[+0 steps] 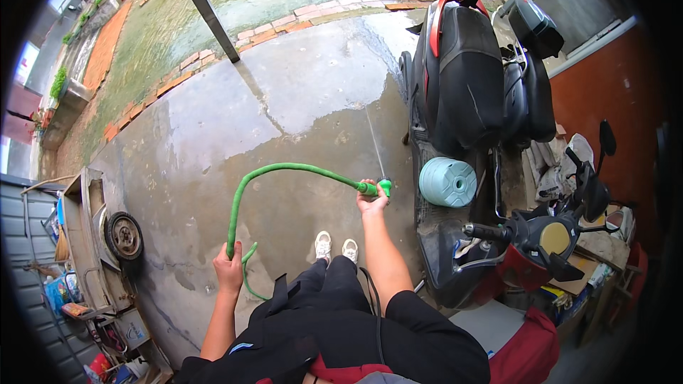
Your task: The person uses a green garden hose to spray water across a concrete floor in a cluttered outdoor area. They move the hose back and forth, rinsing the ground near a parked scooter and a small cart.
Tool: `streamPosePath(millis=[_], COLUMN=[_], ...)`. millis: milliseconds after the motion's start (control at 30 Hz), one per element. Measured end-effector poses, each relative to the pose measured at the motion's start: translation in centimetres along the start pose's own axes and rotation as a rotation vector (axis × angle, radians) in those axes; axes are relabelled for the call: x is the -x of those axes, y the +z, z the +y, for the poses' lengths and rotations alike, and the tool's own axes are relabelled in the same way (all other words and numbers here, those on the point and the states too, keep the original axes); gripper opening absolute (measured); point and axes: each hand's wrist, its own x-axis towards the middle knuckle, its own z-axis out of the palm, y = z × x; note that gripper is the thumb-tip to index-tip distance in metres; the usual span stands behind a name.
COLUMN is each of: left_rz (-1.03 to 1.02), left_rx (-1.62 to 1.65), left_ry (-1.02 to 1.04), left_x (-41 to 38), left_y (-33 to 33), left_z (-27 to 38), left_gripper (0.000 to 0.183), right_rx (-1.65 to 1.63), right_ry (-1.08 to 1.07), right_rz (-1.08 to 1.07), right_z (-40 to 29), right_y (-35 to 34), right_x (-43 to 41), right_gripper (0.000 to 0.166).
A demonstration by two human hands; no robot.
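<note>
My right hand is closed around a green hose spray nozzle, from which a thin jet of water runs away from me onto the concrete floor. The green garden hose arches from the nozzle over to my left hand, which grips it lower down at the left. Below that hand the hose loops down to the floor near my legs. Much of the floor is wet and shiny, mostly in its far part.
Scooters stand close on my right, one with a light blue plastic container on its footboard. A wooden cart with a wheel is at the left. A metal post rises by a brick edging ahead.
</note>
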Motion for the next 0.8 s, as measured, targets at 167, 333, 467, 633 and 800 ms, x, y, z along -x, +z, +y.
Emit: streamPosePath(millis=[167, 333, 467, 633, 800], left_rz=[0.027, 0.06, 0.054, 0.098, 0.125], left_rx=[0.013, 0.012, -0.011, 0.006, 0.005], left_ry=[-0.008, -0.018, -0.03, -0.036, -0.072], left_x=[-0.6, -0.8, -0.8, -0.3, 0.8], left_y=[-0.2, -0.6, -1.0, -1.3, -2.2], left_z=[0.7, 0.3, 0.3, -0.6, -0.7], left_gripper=[0.03, 0.03, 0.031, 0.03, 0.027], right_rx=[0.021, 0.088, 0.105, 0.242, 0.268], right_ry=[0.06, 0.059, 0.093, 0.122, 0.128], right_rz=[0.012, 0.036, -0.041, -0.042, -0.05], right_z=[1.4, 2.4, 2.2, 3.4, 4.8], right_y=[-0.9, 0.3, 1.9, 3.7, 3.7], right_x=[0.9, 1.6, 1.0, 0.8, 1.4], right_gripper=[0.019, 0.019, 0.017, 0.018, 0.017])
